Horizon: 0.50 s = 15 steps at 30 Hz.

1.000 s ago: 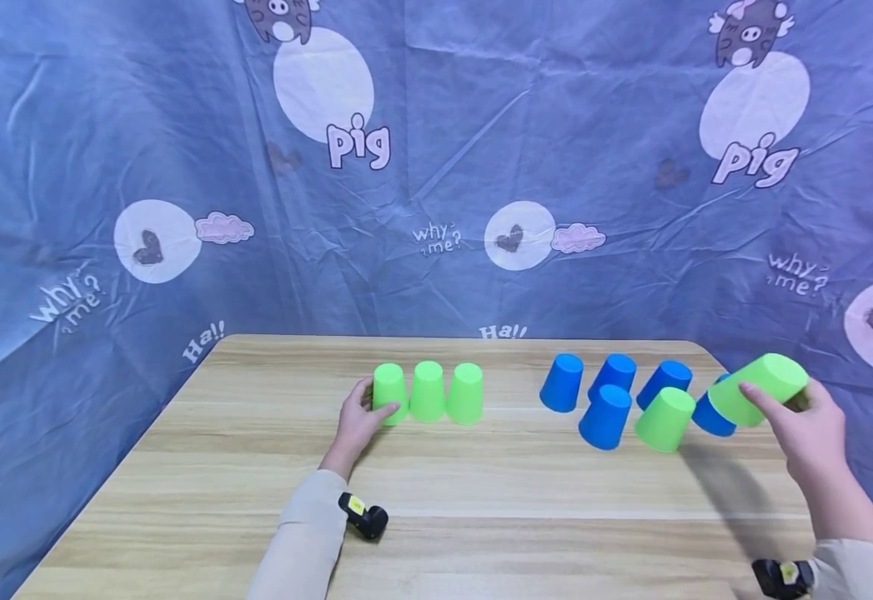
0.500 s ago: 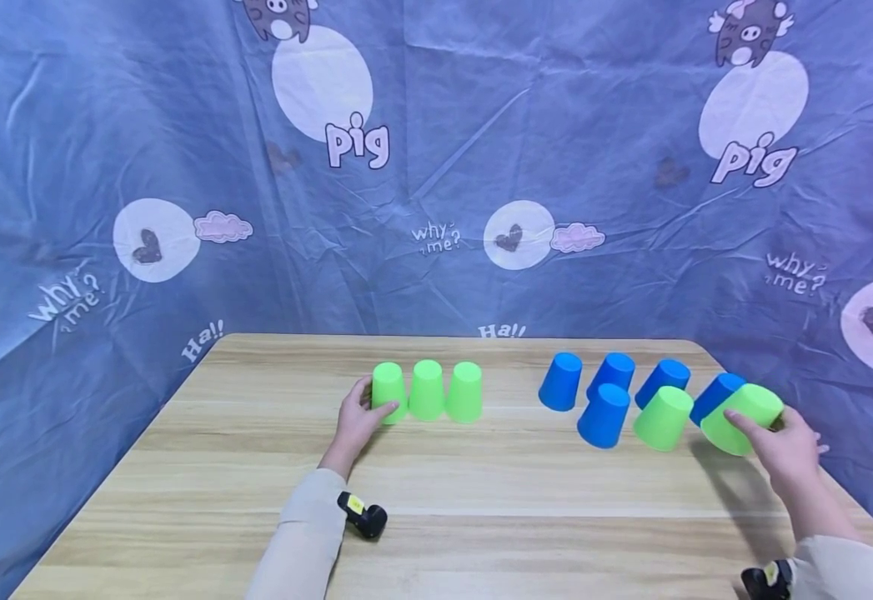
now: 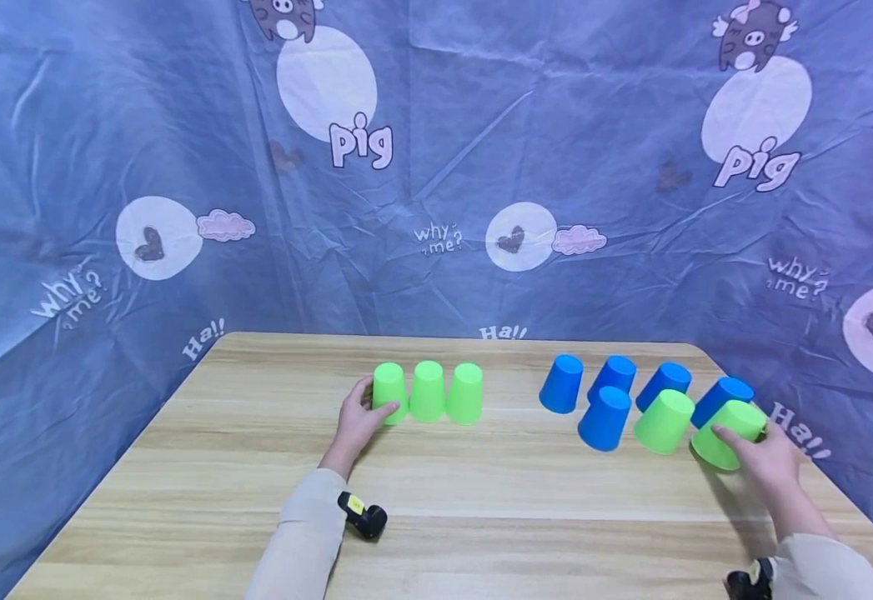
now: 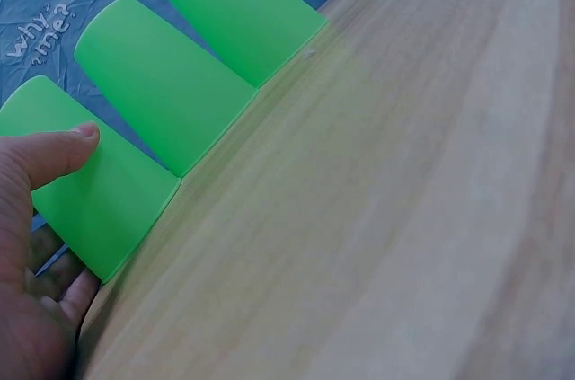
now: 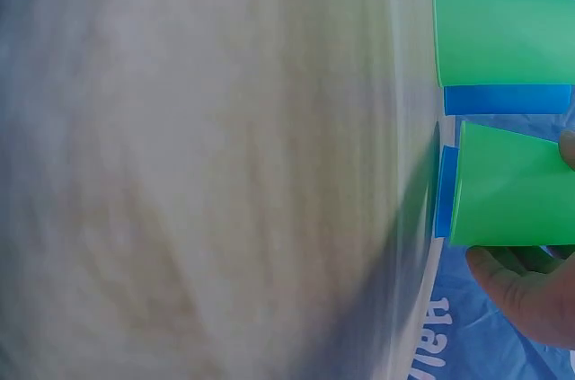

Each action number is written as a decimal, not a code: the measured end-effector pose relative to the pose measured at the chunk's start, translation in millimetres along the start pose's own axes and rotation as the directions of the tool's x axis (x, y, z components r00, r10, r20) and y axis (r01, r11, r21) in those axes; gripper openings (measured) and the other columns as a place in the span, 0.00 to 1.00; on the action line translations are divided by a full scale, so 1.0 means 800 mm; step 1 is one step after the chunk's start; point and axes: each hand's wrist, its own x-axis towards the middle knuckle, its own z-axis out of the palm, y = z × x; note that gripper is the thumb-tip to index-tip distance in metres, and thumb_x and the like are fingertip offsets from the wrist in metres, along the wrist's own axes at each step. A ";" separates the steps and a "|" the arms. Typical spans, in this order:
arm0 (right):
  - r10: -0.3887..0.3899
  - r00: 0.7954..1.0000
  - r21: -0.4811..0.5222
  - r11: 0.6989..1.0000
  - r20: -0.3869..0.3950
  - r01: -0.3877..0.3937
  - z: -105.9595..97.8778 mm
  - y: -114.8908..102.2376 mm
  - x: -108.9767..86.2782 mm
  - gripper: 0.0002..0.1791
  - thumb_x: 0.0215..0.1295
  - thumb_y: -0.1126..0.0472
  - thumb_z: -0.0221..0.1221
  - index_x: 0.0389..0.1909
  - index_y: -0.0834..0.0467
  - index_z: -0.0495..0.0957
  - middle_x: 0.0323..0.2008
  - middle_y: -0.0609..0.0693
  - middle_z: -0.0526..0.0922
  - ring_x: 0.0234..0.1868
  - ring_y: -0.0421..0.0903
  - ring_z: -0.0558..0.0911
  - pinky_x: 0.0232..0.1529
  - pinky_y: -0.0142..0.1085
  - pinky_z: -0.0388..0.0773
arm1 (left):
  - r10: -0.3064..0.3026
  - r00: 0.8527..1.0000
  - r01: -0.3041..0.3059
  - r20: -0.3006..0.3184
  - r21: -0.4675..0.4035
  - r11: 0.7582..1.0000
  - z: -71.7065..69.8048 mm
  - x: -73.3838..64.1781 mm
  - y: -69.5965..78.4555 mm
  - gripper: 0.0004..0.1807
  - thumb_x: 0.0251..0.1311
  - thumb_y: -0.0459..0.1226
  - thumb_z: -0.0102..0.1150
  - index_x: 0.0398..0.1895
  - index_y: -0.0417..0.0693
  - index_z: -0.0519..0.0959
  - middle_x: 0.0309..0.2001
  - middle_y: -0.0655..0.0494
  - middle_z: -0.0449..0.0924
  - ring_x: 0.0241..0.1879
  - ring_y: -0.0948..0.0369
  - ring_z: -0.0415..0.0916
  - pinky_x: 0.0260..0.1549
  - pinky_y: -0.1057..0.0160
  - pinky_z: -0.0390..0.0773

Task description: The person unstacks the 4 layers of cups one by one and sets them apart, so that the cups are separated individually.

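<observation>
Three upside-down green cups stand in a row left of centre: a left-end cup (image 3: 388, 385), a middle cup (image 3: 428, 392) and a right-end cup (image 3: 466, 393). My left hand (image 3: 357, 423) holds the left-end one, its thumb (image 4: 61, 154) across the front and fingers behind. At the right, my right hand (image 3: 770, 462) grips another upside-down green cup (image 3: 727, 433) between thumb and fingers. That cup leans slightly, low at the table; whether its rim touches is unclear. Beside it stand a green cup (image 3: 664, 422) and a blue cup (image 3: 604, 419).
Behind them runs a row of several upside-down blue cups (image 3: 562, 384), the rightmost blue cup (image 3: 724, 396) partly covered by the held green one. The wooden table (image 3: 436, 500) meets a blue printed cloth (image 3: 436, 167) at its back and sides.
My right hand has brought its green cup down and leftward, from a strong tilt above the rightmost blue cup to nearly upright in front of it. The left hand stays put.
</observation>
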 end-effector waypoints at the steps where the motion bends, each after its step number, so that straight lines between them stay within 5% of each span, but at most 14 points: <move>1: 0.000 1.000 0.004 1.000 0.002 0.000 0.001 0.000 0.000 0.38 0.58 0.50 0.51 0.53 0.79 0.51 0.43 0.76 0.61 0.41 0.65 0.64 0.41 0.56 0.63 | -0.001 1.000 0.001 -0.001 0.001 1.000 0.000 0.000 0.000 0.35 0.41 0.31 0.65 0.56 0.37 0.63 0.52 0.39 0.66 0.51 0.46 0.64 0.51 0.53 0.64; 15: 0.099 0.994 -0.012 0.995 0.040 -0.098 0.004 -0.003 0.007 0.45 0.57 0.47 0.51 0.57 0.78 0.43 0.50 0.77 0.56 0.48 0.68 0.60 0.46 0.59 0.61 | 0.008 1.000 -0.008 0.002 0.002 1.000 -0.001 0.001 0.000 0.35 0.41 0.31 0.65 0.56 0.38 0.63 0.52 0.39 0.66 0.51 0.47 0.64 0.51 0.54 0.63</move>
